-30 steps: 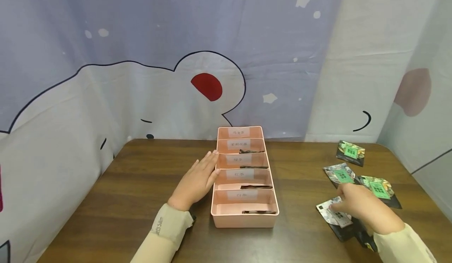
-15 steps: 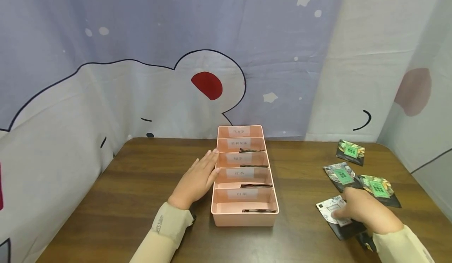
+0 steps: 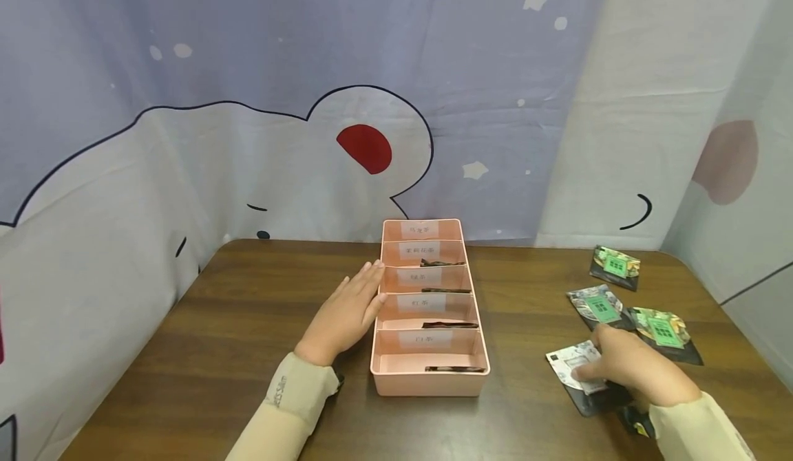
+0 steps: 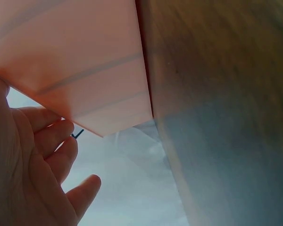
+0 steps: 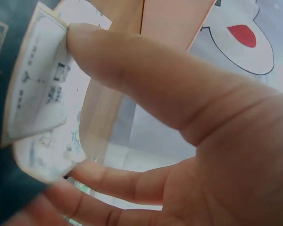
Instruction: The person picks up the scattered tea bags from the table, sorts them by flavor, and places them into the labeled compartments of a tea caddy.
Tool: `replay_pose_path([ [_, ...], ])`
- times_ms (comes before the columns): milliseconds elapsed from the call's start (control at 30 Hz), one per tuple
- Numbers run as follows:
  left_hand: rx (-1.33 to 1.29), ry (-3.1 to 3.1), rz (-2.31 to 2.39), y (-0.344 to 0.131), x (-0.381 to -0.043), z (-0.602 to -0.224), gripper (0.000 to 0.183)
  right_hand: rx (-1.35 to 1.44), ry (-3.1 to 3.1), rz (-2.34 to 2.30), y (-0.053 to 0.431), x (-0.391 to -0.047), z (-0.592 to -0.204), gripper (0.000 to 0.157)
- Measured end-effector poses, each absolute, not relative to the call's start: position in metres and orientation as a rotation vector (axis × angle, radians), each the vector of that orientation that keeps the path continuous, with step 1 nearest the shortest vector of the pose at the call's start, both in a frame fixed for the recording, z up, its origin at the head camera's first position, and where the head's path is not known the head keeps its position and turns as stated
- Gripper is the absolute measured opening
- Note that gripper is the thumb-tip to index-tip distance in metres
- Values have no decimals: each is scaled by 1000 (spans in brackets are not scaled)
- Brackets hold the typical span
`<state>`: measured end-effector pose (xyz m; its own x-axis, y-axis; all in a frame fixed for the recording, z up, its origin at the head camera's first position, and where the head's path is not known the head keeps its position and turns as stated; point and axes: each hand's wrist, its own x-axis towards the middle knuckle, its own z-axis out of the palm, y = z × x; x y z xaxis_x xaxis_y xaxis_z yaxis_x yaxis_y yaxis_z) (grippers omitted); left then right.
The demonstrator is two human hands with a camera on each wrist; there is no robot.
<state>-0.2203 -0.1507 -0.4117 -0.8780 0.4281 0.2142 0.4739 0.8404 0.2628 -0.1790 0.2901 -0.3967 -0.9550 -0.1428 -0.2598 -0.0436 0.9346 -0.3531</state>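
Note:
A long pink box [image 3: 427, 385] with labelled compartments stands in the middle of the table. My left hand [image 3: 341, 316] rests along its left side, fingers fairly straight against the rim; the left wrist view shows the fingertips at the box's edge. On the right, my right hand [image 3: 635, 368] pinches a tea packet [image 3: 564, 363] with a white patterned top and dark lower part. Seen from the right wrist, the thumb presses the pale label [image 5: 37, 89] and the fingers lie at the packet's far edge. Another dark packet [image 3: 633, 420] is partly hidden below this hand.
Thin dark packets [image 3: 455, 369] stand on edge in several of the compartments. Beyond my right hand lie a grey-patterned packet [image 3: 599, 306] and two green-labelled ones, [image 3: 665, 334] nearer and farther back. A printed curtain [image 3: 495, 103] hangs behind the wooden table [image 3: 248, 323].
My right hand has taken the white-topped packet between thumb and fingers and shifted it slightly left and toward me. The left hand stays at the box.

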Motion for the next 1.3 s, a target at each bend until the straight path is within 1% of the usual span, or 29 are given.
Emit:
replay_pose_path([
  [200, -702, -2879, -471, -150, -221, -411, 60, -147, 2820, -620, 288, -181, -397, 53],
  [333, -705, -2864, -475, -150, -221, -413, 60, -156, 2822, -655, 288, -184, -395, 53],
  [567, -701, -2859, -462, -150, -221, -414, 60, -203, 2863, -706, 287, -189, -395, 36],
  [833, -695, -2866, -471, -150, -222, -414, 61, -247, 2874, -875, 282, -192, -391, 22],
  [900, -696, -2862, -474, -150, -222, -415, 61, -247, 2872, -916, 279, -193, -390, 20],
  [1067, -698, -2867, -467, -150, -222, -414, 61, -233, 2889, -991, 270, -193, -386, 21],
  [1300, -693, -2873, -465, -150, -222, -414, 61, -153, 2804, -1237, 254, -190, -379, 26],
])
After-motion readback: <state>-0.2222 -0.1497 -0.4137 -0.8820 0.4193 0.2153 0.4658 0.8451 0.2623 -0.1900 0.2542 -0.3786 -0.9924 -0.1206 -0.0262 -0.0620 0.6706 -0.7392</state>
